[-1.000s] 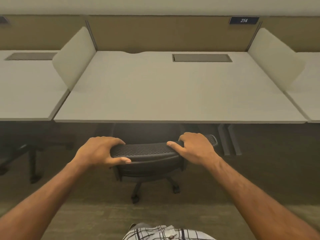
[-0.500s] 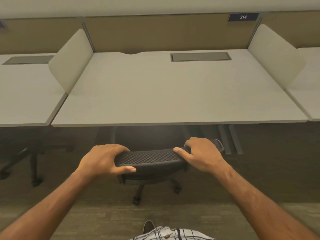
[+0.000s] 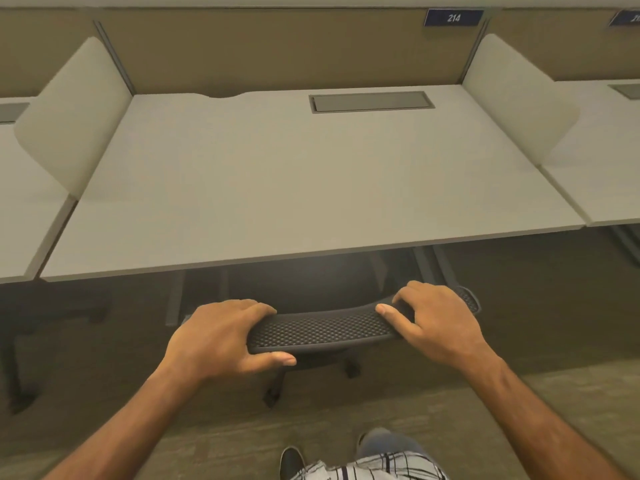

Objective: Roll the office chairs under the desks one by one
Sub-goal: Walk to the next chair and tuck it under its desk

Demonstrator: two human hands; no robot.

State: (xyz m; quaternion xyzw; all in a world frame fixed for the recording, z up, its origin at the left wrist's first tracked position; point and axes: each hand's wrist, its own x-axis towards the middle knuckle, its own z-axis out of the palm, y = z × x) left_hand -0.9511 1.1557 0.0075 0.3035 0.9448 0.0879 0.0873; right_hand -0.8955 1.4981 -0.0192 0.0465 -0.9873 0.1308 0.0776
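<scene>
A black office chair [image 3: 322, 329] stands at the front edge of a pale desk [image 3: 277, 188], its seat tucked into the shadow beneath the desktop. Only the curved mesh top of its backrest and part of its wheeled base show clearly. The person's left hand [image 3: 221, 336] is clamped on the left end of the backrest, fingers curled over the top and thumb pressed along the near side. The right hand [image 3: 433, 317] is clamped on the right end in the same way, thumb lying across the mesh. Both arms reach forward, the hands set well apart with the backrest between them.

The desk carries a grey rectangular cover plate [image 3: 371, 102] set into its far side. Low cream side screens, the left screen [image 3: 74, 116] and the right screen [image 3: 516, 105], separate it from neighbouring desks. A tan partition wall [image 3: 277, 50] runs behind, with a small dark sign [image 3: 453, 18] reading 214. Below, a dark shoe [image 3: 292, 462] and the hem of a plaid shirt [image 3: 374, 467] show above the grey carpet [image 3: 207, 445].
</scene>
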